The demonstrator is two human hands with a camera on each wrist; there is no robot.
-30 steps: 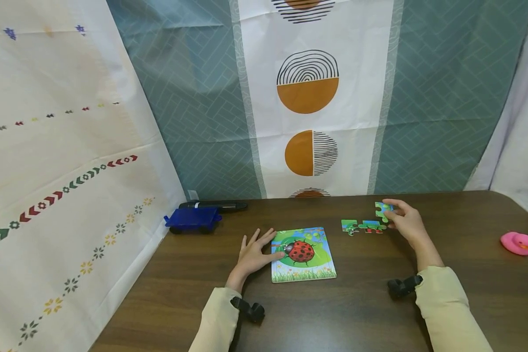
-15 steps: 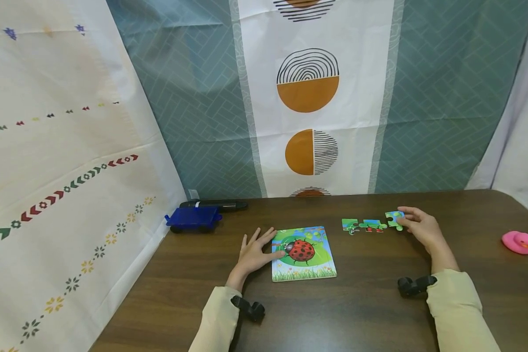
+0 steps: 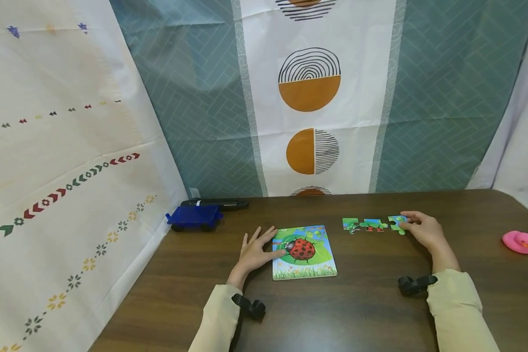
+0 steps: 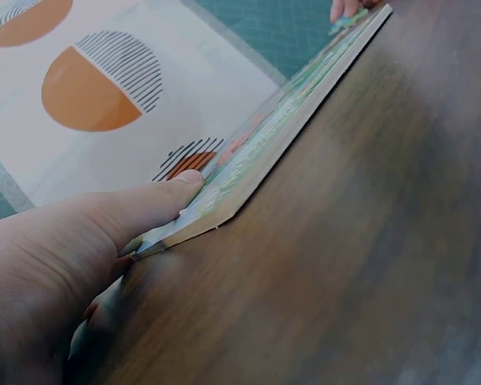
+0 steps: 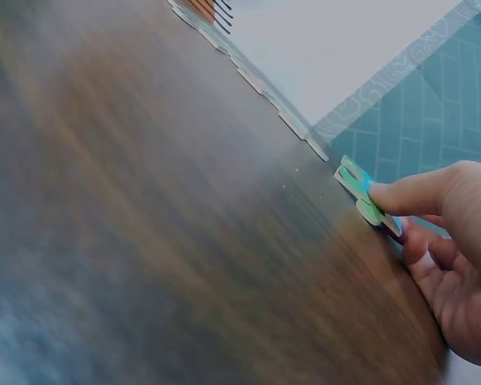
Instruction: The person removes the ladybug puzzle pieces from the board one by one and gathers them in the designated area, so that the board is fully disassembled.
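Note:
In the head view my right hand (image 3: 429,233) pinches a blue-green jigsaw piece (image 3: 396,223) between thumb and fingers, low over the table. The right wrist view shows the thumb on top of the jigsaw piece (image 5: 359,188). To its left lie two more pieces, one green and blue (image 3: 350,224) and one with red marks (image 3: 373,224), side by side with a gap before the held one. My left hand (image 3: 253,254) has its fingers spread at the left side of a square ladybug puzzle board (image 3: 305,266), and its thumb rests on the board's top.
A blue toy wagon (image 3: 194,217) and a black marker-like stick (image 3: 229,204) sit at the back left of the brown table (image 3: 334,313). A pink rubber duck (image 3: 518,242) stands at the far right. Patterned cloths (image 3: 449,98) hang behind and on the left.
My right hand has moved right and a little toward me with the jigsaw piece, past the other two, and lowered it. My left hand has stayed on the puzzle board.

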